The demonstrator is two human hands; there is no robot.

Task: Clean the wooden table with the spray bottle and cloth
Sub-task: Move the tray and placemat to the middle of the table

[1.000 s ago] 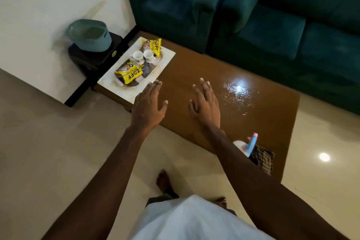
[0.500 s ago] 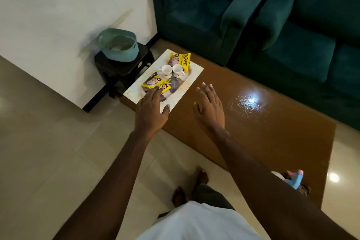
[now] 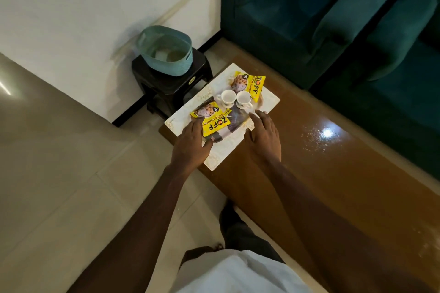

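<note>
Left grip (image 3: pixel 190 147): spread wide, nothing held; fingers are laid flat over the near-left edge of the tray. Right grip (image 3: pixel 264 135): likewise wide and unladen, fingers fanned at the tray's right long edge. Whether either is pressed on the tray or only poised over it cannot be told.

Item 1. Glossy brown rectangular wooden tabletop (image 3: pixel 309 185): placed before the person, alongside a dark teal upholstered sofa (image 3: pixel 309 19). A patch of spray droplets (image 3: pixel 321 138) is seen mid-surface, not yet wiped. Judged stiff and heavy, slick where wet.

Item 2. White rectangular tray with pale gold pattern (image 3: pixel 223 152): set on the tabletop's left end. Carried on it: near yellow snack packet (image 3: pixel 212 121), far yellow snack packet (image 3: pixel 250 83), left small white ceramic cup (image 3: pixel 226 97), right small white ceramic cup (image 3: pixel 244 98), the cups just beside each other.

Handling, as judged: the tray is likely to be lifted clear so the wood beneath can be cleaned. It is best taken by its two long edges and kept level. The cups are loose and breakable and may slide; the packets are light.

Item 3. Spray bottle and cloth: not in view.

Item 4. Teal plastic basket (image 3: pixel 166 54) on a black stool (image 3: pixel 171 85), near the tabletop's left end.
</note>
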